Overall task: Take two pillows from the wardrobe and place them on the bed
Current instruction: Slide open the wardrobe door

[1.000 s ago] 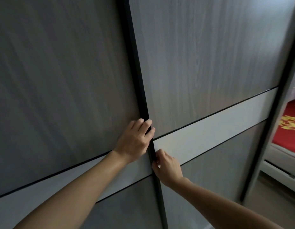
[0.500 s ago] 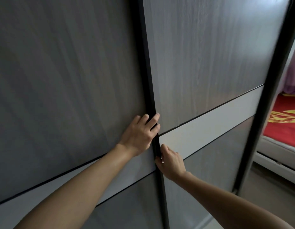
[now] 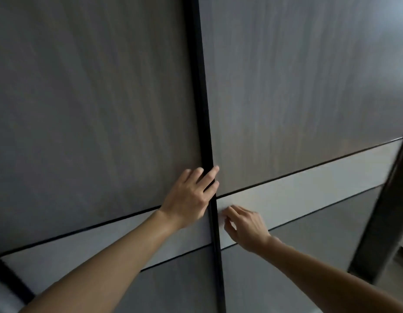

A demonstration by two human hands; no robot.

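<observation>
From the head camera, the person is standing right up close to the wardrobe [image 3: 286, 86], and its two big grey sliding doors are filling almost the whole view. A thin black edge strip [image 3: 205, 120] is running straight up and down between the doors, tall and narrow. A pale band [image 3: 309, 190] is crossing both doors, slanting in this view.

The left hand [image 3: 189, 199] is lying flat on the left door [image 3: 94, 109], fingers spread out and holding nothing. Its fingertips [image 3: 215, 169] are reaching across the black strip and touching it. The right hand [image 3: 245, 224] is sitting just beside the strip on the other side, a little lower. Its fingers are curled in toward the strip, but I cannot tell if they are pinching its edge.

Both hands are meeting at that strip, so it looks like a door is about to slide sideways, away from it. The left hand is nearer the strip.

The pillows are not showing. They are probably inside, behind the closed doors. The bed is not showing either.
</observation>
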